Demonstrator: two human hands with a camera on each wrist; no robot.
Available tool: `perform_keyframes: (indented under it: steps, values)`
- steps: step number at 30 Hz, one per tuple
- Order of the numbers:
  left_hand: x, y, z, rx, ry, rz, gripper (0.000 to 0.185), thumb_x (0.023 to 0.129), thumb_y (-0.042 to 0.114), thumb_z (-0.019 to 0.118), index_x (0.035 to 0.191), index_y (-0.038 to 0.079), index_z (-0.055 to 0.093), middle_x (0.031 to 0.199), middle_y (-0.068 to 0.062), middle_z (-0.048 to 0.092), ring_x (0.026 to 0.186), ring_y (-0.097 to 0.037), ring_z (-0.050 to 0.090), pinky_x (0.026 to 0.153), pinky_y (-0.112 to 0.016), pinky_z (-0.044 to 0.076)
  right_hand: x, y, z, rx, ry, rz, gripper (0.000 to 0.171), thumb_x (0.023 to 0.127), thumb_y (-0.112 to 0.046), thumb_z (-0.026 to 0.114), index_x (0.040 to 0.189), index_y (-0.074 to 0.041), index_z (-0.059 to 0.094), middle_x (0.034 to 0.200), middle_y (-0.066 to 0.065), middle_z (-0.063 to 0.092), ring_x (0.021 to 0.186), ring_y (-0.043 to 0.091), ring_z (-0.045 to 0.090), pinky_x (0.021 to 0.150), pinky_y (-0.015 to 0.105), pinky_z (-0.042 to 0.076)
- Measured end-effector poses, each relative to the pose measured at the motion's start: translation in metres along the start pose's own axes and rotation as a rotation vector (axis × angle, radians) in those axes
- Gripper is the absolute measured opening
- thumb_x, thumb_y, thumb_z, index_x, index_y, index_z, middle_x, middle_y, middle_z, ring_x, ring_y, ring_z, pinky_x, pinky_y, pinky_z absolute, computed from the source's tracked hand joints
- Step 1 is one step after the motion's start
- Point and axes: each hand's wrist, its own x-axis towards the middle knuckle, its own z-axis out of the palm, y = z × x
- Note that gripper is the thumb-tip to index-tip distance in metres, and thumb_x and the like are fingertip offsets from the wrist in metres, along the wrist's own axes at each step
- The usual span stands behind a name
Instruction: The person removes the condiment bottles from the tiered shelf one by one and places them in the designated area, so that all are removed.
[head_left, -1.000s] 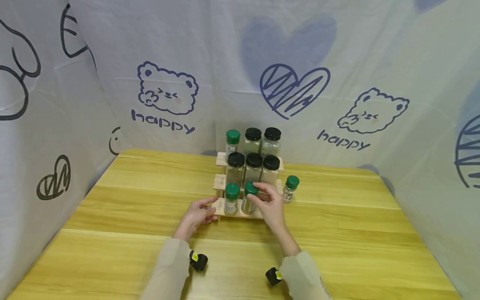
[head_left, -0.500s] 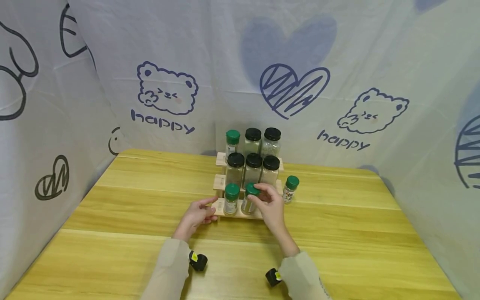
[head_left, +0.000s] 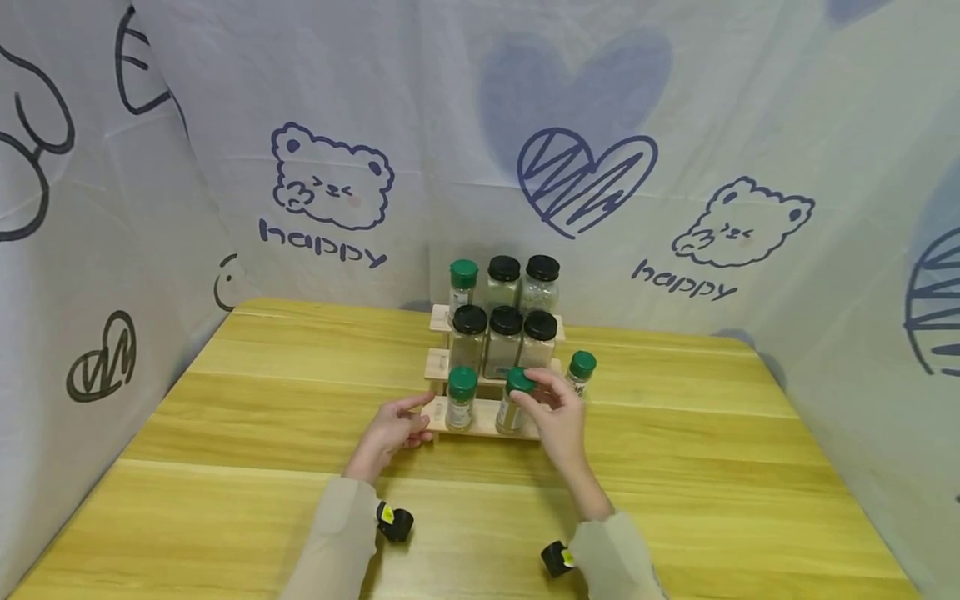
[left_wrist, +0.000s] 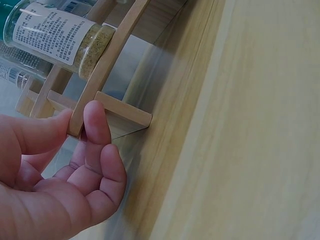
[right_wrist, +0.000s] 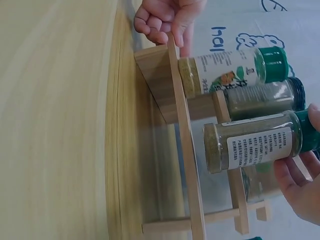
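The right hand pinched the green cap of a spice jar standing on the bottom tier of the wooden rack. The left hand pinched the rack's left end.

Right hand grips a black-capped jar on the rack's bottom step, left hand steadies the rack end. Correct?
Not quite: the jar gripped by the right hand has a green cap, as the head view shows. The rest holds: the left hand steadies the rack end.
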Motion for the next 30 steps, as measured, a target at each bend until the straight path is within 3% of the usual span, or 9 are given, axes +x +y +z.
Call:
perform_keyframes:
  steps: [11,30]
  values:
    - [0.000,-0.002,0.000,0.006,0.007,-0.004,0.040,0.089,-0.001,0.050,0.128,0.002,0.047,0.078,-0.009,0.056,0.062,-0.015,0.059,0.059,-0.026,0.045,-0.002,0.001,-0.020,-0.023,0.065,-0.014,0.025,0.067,0.017,0.067,0.090,0.019,0.058,0.094,0.030,0.055,0.079,0.010,0.058,0.067,0.020,0.048]
    - [-0.001,0.001,-0.001,0.004,-0.005,-0.008,0.040,0.089,-0.001,0.050,0.129,0.003,0.047,0.078,-0.008,0.056,0.062,-0.015,0.059,0.060,-0.027,0.045,-0.003,0.007,-0.058,-0.084,0.176,0.000,0.025,0.066,0.019,0.067,0.089,0.019,0.056,0.089,0.026,0.056,0.077,0.009,0.056,0.065,0.018,0.048]
